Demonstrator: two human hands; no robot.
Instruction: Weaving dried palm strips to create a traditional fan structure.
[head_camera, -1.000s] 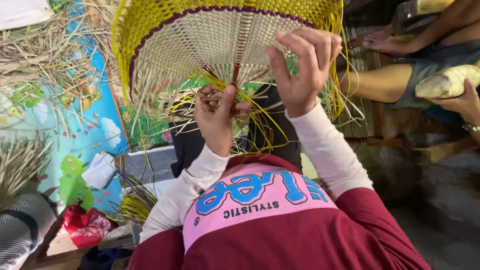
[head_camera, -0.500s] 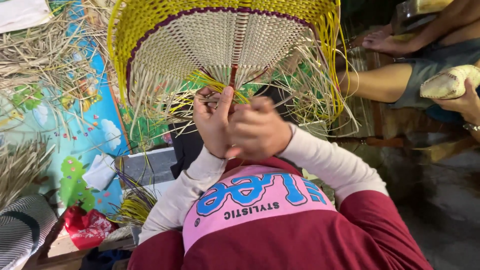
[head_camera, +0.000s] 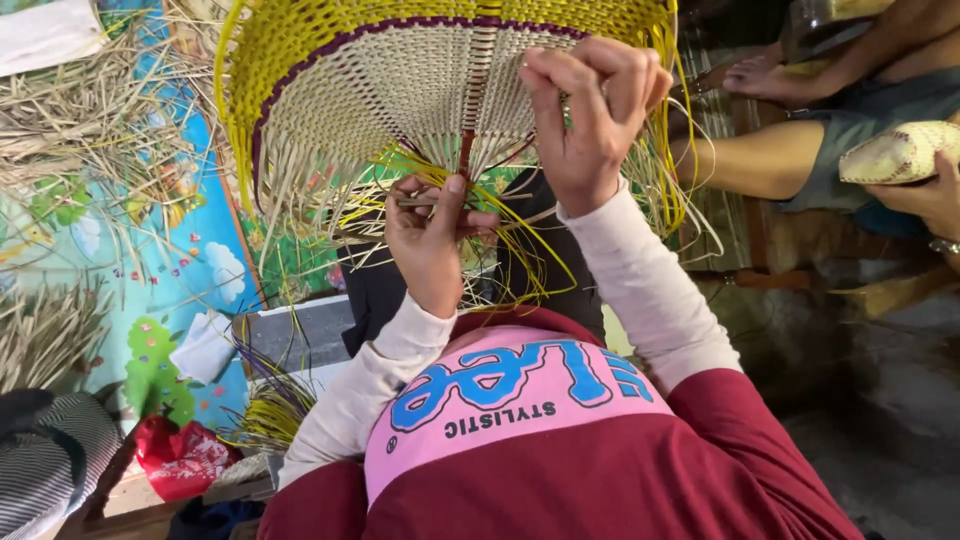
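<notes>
Close before the chest, a half-woven fan of cream straw with a yellow border and maroon band stands upright. Left hand pinches the loose yellow strands at its base, fingers closed. Right hand grips the weave higher, fingers curled tight.

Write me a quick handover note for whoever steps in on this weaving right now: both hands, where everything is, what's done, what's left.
Left hand: pinching loose strands at the base of the half-woven yellow and cream basket.
Right hand: closed on strands higher up the cream wall.
Done: cream wall, purple band, yellow rim section woven.
Left: loose yellow and green strands hang unwoven below.
Spare yellow strips lie lower left.
</notes>
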